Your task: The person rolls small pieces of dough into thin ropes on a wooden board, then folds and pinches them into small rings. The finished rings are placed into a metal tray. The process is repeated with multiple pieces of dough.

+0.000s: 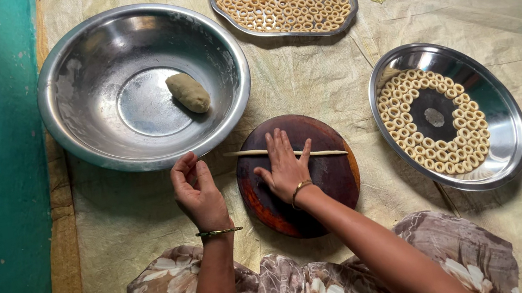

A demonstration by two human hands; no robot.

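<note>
Your right hand [286,167] lies flat, fingers spread, on the thin dough rope [287,152] across the round wooden board [324,178]. Your left hand [198,193] hovers beside it, fingers curled, holding nothing. Uneven pressure could snap that rope.

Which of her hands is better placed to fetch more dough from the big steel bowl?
Probably the left hand: it hovers free beside the bowl's rim, nearest the dough lump. The right hand lies flat on the dough strand on the round board.
</note>
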